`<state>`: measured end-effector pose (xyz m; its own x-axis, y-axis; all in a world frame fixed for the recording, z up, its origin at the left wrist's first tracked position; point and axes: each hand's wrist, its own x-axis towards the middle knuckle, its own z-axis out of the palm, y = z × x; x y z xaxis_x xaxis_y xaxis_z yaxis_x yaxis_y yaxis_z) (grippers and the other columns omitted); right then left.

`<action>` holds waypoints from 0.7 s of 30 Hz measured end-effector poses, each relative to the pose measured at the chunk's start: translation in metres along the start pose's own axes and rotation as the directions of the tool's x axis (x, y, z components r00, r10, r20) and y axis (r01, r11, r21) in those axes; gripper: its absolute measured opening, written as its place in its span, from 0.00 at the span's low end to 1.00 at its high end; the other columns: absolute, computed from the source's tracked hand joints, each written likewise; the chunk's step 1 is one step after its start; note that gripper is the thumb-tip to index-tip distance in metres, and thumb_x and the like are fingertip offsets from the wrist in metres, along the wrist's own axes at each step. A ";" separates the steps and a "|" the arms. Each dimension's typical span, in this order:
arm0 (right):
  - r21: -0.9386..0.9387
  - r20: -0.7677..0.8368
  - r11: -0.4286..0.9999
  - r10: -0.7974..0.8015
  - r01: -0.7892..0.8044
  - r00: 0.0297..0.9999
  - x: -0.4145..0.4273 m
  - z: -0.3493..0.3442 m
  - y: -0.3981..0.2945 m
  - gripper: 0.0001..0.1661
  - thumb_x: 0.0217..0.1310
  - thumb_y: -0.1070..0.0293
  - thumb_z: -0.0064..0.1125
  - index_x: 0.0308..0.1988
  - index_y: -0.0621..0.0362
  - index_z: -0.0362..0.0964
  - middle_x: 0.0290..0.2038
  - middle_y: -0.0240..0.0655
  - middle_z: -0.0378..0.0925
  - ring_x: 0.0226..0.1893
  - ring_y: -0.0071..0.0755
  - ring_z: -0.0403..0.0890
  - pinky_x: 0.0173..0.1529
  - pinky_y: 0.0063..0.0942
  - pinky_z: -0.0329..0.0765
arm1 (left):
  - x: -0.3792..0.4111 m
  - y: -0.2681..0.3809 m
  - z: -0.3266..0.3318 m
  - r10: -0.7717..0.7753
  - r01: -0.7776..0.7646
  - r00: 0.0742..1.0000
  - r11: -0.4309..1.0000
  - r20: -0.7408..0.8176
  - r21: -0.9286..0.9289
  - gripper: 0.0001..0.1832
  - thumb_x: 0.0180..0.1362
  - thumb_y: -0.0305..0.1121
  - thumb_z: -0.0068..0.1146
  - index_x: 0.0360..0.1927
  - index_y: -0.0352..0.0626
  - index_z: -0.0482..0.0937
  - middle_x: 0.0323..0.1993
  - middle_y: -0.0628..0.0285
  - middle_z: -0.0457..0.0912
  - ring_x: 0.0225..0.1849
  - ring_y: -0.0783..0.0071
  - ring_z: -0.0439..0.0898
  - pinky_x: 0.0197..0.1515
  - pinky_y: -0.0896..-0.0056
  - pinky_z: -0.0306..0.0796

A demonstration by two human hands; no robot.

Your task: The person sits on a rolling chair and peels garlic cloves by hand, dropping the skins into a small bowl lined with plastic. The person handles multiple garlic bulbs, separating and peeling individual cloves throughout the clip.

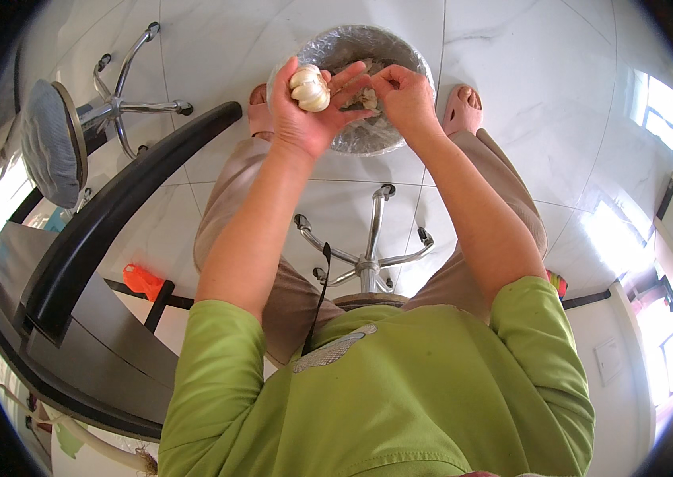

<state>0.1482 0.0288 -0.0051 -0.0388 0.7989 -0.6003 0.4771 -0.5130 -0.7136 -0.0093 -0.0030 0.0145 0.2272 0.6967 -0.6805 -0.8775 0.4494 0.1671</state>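
Note:
A partly peeled garlic bulb (310, 88) rests in the palm of my left hand (306, 125), against the thumb, with the fingers spread towards the right. My right hand (405, 98) is close beside the left fingertips, its thumb and index finger pinched together; whether a scrap of skin is between them cannot be told. Beneath both hands stands a round bin (366, 146) lined with clear plastic. Pale garlic skins (367, 101) lie inside it, partly hidden by my fingers.
The bin stands on the tiled floor (515, 65) between my feet in pink clogs (463, 122). At the left are a black armrest (133, 161) and a stool with a grey cushion (53, 143). A wheeled chrome base (367, 265) is below me, and an orange plastic bag (142, 281) lies near the wall.

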 end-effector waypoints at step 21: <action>0.077 0.164 0.951 0.285 -0.301 0.944 0.012 -0.005 0.018 0.10 0.54 0.64 0.62 0.30 0.60 0.76 0.27 0.31 0.75 0.28 0.22 0.72 0.32 0.25 0.69 | -0.005 0.004 0.000 -0.110 0.098 0.993 0.973 0.048 0.208 0.24 0.58 0.54 0.49 0.28 0.39 0.77 0.41 0.53 0.79 0.35 0.59 0.81 0.35 0.60 0.77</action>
<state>0.1610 0.0308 -0.0237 -0.0448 0.5562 -0.8298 0.3975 -0.7521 -0.5256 -0.0141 -0.0043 0.0185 0.3422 0.6687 -0.6601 -0.7439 0.6219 0.2444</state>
